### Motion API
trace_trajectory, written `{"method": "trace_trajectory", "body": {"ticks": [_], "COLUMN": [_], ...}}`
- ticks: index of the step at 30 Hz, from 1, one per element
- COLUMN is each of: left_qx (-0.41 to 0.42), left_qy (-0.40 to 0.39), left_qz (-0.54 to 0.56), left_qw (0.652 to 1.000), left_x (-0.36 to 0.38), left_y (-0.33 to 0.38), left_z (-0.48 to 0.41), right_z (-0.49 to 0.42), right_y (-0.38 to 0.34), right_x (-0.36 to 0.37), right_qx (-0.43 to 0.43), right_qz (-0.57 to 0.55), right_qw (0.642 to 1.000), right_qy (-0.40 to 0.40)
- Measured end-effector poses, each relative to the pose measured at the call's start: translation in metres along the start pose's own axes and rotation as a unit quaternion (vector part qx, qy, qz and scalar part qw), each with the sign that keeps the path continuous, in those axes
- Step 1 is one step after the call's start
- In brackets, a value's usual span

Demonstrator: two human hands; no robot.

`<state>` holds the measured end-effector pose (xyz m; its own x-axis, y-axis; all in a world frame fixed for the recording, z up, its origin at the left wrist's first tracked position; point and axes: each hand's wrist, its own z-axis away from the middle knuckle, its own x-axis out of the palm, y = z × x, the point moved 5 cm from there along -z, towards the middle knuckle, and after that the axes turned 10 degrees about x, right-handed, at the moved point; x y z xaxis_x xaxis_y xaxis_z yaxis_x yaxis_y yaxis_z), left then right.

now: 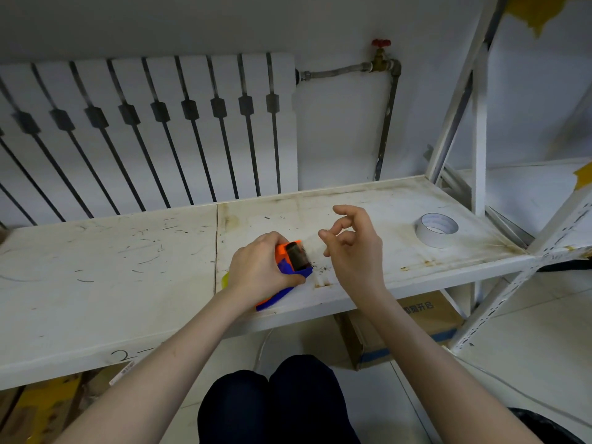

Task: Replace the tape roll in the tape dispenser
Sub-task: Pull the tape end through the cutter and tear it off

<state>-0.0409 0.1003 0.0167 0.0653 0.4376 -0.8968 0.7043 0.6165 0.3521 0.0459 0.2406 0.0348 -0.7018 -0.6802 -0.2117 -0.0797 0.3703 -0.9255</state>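
Note:
An orange and blue tape dispenser (290, 267) with a dark roller lies on the white shelf board (128, 267), near its front edge. My left hand (261, 267) is closed over its left side and holds it down. My right hand (352, 245) hovers just right of the dispenser, fingers apart and curled, holding nothing. A white tape roll (437, 230) lies flat on the board further right, apart from both hands.
White shelf uprights (479, 129) rise at the right, close to the roll. A radiator (144, 129) and a pipe with a red valve (381, 46) are on the wall behind. A cardboard box (416, 322) sits under the shelf; my knees (275, 402) are below.

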Motion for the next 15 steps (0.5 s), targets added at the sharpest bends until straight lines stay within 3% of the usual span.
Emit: {"method": "trace_trajectory", "body": {"ticks": [9, 12, 15], "left_qx": [-0.006, -0.006, 0.004], "left_qy": [0.015, 0.005, -0.011], "left_qz": [0.004, 0.002, -0.005], "left_qw": [1.000, 1.000, 1.000], "left_x": [-0.004, -0.002, 0.003], "left_y": [0.000, 0.000, 0.002], "left_z": [0.000, -0.002, -0.005], "right_z": [-0.012, -0.011, -0.006], "right_y": [0.040, 0.029, 0.006], "right_x": [0.006, 0.002, 0.003], "right_qx": [0.097, 0.036, -0.104], "right_qz": [0.037, 0.038, 0.072], "right_qw": [0.995, 0.998, 0.992], "right_qy": [-0.002, 0.021, 0.021]}}
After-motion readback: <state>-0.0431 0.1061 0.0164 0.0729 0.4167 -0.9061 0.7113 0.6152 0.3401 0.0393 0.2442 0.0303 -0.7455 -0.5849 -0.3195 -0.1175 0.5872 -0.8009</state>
